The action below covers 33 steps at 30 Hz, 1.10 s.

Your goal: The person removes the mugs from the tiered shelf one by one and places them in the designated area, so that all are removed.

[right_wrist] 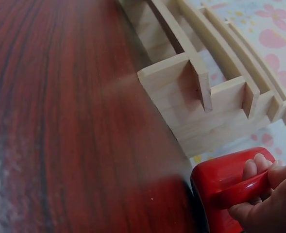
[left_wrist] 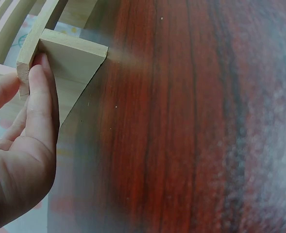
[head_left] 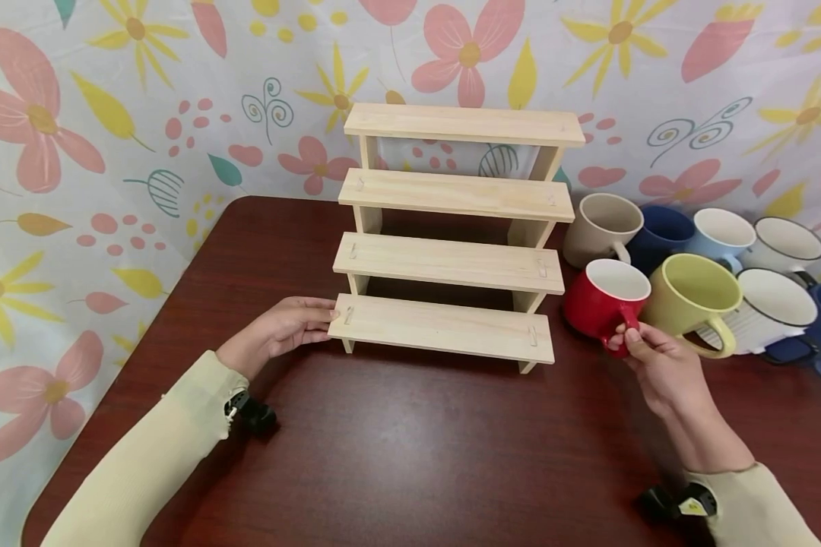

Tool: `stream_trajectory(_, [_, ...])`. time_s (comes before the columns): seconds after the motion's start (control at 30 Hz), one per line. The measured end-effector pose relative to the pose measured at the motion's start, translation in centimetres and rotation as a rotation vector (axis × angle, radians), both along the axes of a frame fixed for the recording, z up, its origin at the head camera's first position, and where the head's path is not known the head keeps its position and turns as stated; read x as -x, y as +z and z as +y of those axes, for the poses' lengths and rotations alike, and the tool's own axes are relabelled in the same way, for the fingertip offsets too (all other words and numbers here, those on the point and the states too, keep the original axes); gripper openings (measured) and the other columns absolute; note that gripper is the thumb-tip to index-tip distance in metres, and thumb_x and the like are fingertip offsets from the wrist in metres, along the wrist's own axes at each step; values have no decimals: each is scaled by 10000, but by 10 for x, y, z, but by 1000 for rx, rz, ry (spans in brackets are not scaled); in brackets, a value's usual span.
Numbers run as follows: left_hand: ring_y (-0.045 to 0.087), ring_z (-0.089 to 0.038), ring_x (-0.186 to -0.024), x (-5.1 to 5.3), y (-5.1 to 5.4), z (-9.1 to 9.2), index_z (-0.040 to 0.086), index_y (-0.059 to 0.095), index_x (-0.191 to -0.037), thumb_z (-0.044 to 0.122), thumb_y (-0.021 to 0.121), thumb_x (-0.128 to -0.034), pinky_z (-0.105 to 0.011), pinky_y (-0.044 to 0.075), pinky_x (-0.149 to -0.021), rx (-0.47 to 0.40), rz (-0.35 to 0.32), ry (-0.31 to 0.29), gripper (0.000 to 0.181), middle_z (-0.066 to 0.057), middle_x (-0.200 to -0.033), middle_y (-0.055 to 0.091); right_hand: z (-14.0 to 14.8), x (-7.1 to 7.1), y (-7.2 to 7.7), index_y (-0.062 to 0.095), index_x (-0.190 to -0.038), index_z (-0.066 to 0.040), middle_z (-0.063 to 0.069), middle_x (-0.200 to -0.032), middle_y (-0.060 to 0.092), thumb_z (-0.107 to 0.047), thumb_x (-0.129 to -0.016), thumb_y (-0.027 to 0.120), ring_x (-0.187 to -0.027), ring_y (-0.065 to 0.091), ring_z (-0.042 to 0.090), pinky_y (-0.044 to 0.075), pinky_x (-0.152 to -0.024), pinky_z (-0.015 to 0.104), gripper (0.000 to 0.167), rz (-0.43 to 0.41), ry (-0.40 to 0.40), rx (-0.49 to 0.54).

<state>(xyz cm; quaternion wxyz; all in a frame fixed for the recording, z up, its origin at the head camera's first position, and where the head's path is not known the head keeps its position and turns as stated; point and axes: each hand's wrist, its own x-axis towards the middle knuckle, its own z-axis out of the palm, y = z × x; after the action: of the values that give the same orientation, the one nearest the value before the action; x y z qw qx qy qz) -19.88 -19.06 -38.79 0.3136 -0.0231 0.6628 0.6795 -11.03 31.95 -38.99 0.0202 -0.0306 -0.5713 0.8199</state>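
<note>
A stepped wooden rack [head_left: 445, 262] with several pale shelves stands at the middle of the table. My left hand [head_left: 282, 328] pinches the left end of its lowest shelf, thumb on top and fingers beneath; the left wrist view shows this shelf end [left_wrist: 24, 73] between thumb and fingers. To the rack's right is a red mug [head_left: 598, 304]. My right hand [head_left: 667, 368] grips its handle, and in the right wrist view the fingers pass through the red handle [right_wrist: 242, 191]. Whether the mug's base touches the table is hard to tell.
Right of the red mug stand a yellow-green mug [head_left: 694, 292], a beige mug [head_left: 600, 228], a white dark-rimmed mug [head_left: 769, 308] and several others, close together. A floral cloth [head_left: 198, 83] hangs behind the dark wooden table [head_left: 410, 456].
</note>
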Motion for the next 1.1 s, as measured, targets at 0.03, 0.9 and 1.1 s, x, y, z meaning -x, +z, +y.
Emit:
stream_trajectory(0.03, [694, -13, -794, 0, 0, 0, -185, 276, -1516, 24, 484, -1029, -134, 592, -737, -1, 1, -2, 570, 104, -833, 727, 0, 0, -1, 780, -932, -111, -10, -805, 750, -4, -1032, 515, -803, 758, 75, 607, -773, 139, 303, 2, -5, -2])
stream_trajectory(0.9, [702, -17, -814, -3, 3, -1, -171, 261, -1532, 39, 497, -1033, -143, 595, -767, 3, -4, -15, 591, 107, -859, 730, 11, -6, -6, 778, -919, -172, -52, -811, 750, -51, -1041, 528, -804, 738, 32, 585, -757, 109, 303, -71, 21, -73])
stream_trajectory(1.1, [701, -19, -815, -1, 1, 0, -176, 259, -1531, 34, 493, -1032, -142, 595, -768, 4, -2, -16, 590, 106, -861, 727, 15, -9, -9, 776, -931, -161, -48, -836, 757, -35, -1044, 512, -829, 738, 35, 585, -762, 118, 315, -80, 57, -63])
